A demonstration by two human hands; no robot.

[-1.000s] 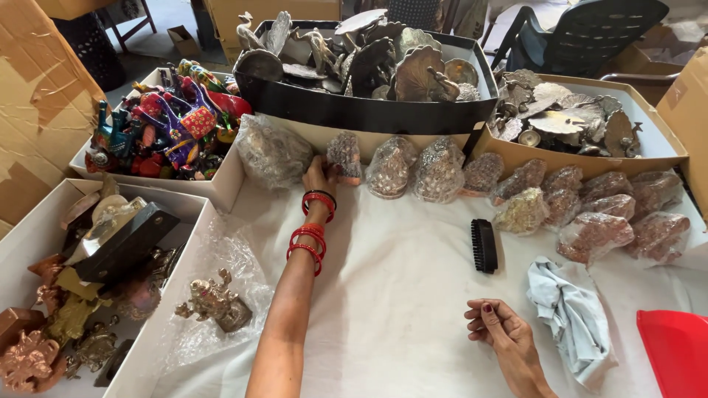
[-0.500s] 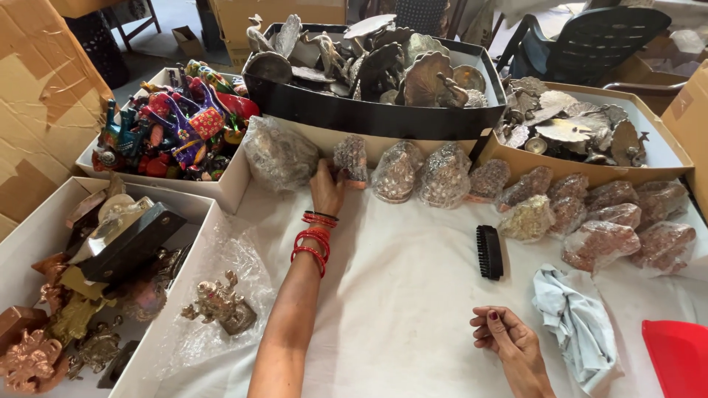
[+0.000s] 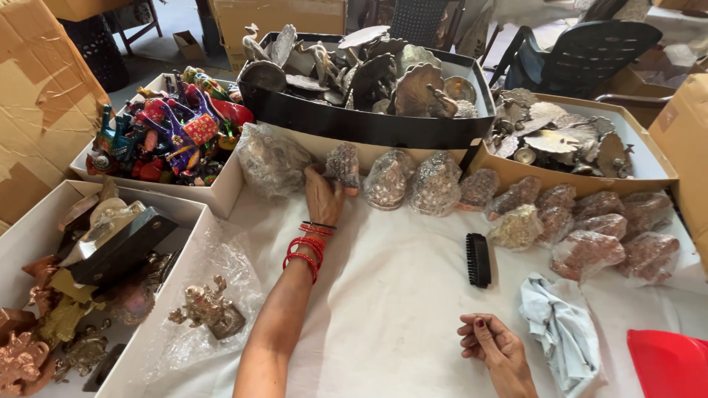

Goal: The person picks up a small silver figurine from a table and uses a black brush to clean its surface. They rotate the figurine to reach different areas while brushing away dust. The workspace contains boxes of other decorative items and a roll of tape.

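One left hand (image 3: 323,197) gripping wrapped figurine (image 3: 344,165), table edge

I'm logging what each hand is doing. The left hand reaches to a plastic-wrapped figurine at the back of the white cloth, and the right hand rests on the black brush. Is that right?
Not quite. In the head view the right hand rests on the bare white cloth, apart from the black brush. The left hand does reach to the plastic-wrapped figurine at the back.

Wrapped figures (image 3: 435,184) line the bench (image 3: 383,295) before a tray (image 3: 354,125) of metalware, toy box (image 3: 169,140) to the left, brush (image 3: 479,259) and cloth (image 3: 564,332) nearer, left hand (image 3: 323,197) at the row, right hand (image 3: 490,346) resting near.
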